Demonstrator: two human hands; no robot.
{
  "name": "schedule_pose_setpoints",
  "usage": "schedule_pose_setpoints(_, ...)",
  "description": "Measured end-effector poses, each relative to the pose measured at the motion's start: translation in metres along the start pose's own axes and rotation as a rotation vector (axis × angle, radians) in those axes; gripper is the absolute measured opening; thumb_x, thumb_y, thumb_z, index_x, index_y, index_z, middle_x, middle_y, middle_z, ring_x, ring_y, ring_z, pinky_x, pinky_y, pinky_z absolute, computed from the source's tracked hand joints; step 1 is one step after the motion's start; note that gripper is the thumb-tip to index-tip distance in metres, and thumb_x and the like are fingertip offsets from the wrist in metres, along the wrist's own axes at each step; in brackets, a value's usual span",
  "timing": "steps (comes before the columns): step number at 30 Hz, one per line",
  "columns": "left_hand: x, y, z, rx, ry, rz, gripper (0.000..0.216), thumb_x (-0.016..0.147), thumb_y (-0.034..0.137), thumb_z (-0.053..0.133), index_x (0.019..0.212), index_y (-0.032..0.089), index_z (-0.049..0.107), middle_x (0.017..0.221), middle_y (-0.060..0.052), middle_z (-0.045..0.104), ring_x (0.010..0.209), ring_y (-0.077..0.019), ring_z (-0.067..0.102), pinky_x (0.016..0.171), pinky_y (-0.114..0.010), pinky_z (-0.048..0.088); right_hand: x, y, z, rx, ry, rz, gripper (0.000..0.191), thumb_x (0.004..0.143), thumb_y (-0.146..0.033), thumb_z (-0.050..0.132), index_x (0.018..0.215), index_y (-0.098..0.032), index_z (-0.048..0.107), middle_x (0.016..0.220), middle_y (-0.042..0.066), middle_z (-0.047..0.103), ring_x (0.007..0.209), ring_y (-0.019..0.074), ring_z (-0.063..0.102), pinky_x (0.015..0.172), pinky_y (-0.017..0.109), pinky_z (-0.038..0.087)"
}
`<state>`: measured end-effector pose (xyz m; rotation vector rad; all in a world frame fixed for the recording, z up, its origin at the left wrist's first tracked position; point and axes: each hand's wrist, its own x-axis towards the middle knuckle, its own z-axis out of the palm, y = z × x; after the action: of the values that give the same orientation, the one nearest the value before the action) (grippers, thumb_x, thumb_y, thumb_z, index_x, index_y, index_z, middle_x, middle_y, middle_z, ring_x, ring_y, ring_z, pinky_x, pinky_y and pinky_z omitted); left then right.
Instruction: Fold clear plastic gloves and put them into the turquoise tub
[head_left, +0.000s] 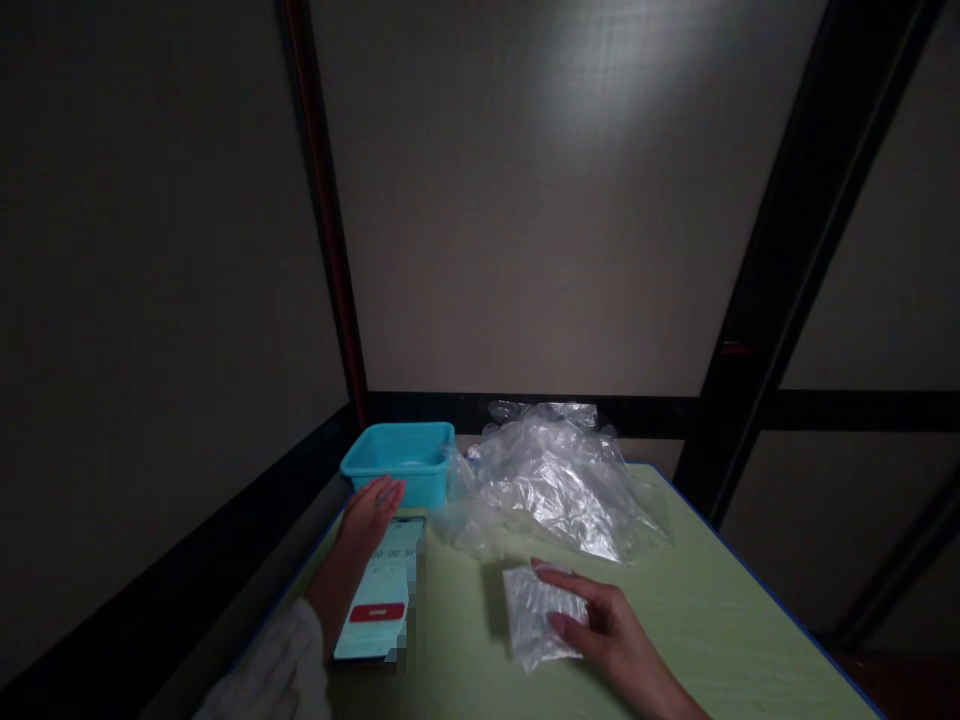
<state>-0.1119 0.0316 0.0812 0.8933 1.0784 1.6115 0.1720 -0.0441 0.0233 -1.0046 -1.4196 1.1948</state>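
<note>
My left hand [367,520] hovers with fingers stretched out over the top of a phone [379,600] that lies flat on the green table [712,620], its screen lit with a red button. Just beyond the fingertips stands a turquoise plastic tub [401,460]. My right hand [600,625] lies on a small clear plastic bag [532,610] on the table, fingers laid over its right side and edge. A white sleeve covers my left forearm.
A large heap of crumpled clear plastic bags [555,485] lies at the back of the table, next to the tub. Dark frame bars and pale wall panels close the table in at the back and left. The table's blue-edged right side drops off.
</note>
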Motion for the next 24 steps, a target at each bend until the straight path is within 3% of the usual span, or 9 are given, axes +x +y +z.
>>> schedule_pose_setpoints(5,0.013,-0.010,-0.003,0.039,-0.023,-0.034,0.026,0.071,0.013,0.055,0.093,0.021,0.065,0.113,-0.006,0.063,0.122,-0.0252,0.047,0.100,-0.038,0.043,-0.002,0.003,-0.001,-0.026,-0.030,-0.005,0.046,0.068,-0.048,0.072,0.107,-0.024,0.067,0.123,0.012,0.059,0.117,0.0303,0.051,0.098,0.044,0.040)
schedule_pose_setpoints(11,0.006,-0.016,-0.017,0.046,-0.158,-0.010,0.032,0.075,0.013,0.056,0.106,0.020,0.061,0.121,-0.004,0.060,0.121,-0.0220,0.047,0.103,-0.035,0.038,-0.006,0.009,-0.004,-0.039,-0.063,-0.006,0.041,0.074,-0.042,0.070,0.111,-0.027,0.065,0.127,0.009,0.056,0.120,0.0282,0.048,0.099,0.043,0.039)
schedule_pose_setpoints(15,-0.004,-0.007,-0.013,0.090,-0.090,0.007,0.024,0.071,0.012,0.062,0.092,0.022,0.066,0.118,-0.004,0.062,0.127,-0.0260,0.041,0.099,-0.036,0.042,-0.006,0.011,-0.006,-0.060,-0.075,-0.009,0.041,0.076,-0.040,0.069,0.114,-0.026,0.063,0.128,0.009,0.055,0.121,0.0274,0.047,0.101,0.043,0.038)
schedule_pose_setpoints(19,-0.018,0.002,-0.012,0.066,-0.087,0.022,0.023,0.073,0.014,0.063,0.093,0.024,0.066,0.120,-0.005,0.061,0.129,-0.0272,0.037,0.096,-0.036,0.045,-0.005,0.007,-0.004,-0.069,-0.064,-0.011,0.041,0.075,-0.042,0.069,0.112,-0.026,0.065,0.126,0.010,0.057,0.120,0.0275,0.048,0.101,0.042,0.038)
schedule_pose_setpoints(22,-0.015,0.003,-0.003,-0.002,-0.056,-0.010,0.026,0.074,0.014,0.063,0.098,0.023,0.064,0.117,-0.007,0.063,0.126,-0.0277,0.042,0.093,-0.036,0.047,-0.004,0.003,-0.002,-0.076,-0.047,-0.008,0.043,0.072,-0.046,0.069,0.110,-0.024,0.066,0.124,0.011,0.058,0.119,0.0286,0.049,0.101,0.044,0.037)
schedule_pose_setpoints(24,-0.004,-0.001,0.010,-0.141,0.046,-0.102,0.025,0.075,0.014,0.062,0.100,0.019,0.061,0.108,-0.008,0.066,0.118,-0.0271,0.051,0.091,-0.036,0.049,-0.004,0.001,-0.002,-0.083,-0.038,-0.016,0.042,0.072,-0.046,0.069,0.108,-0.025,0.067,0.123,0.011,0.059,0.118,0.0285,0.050,0.102,0.045,0.035)
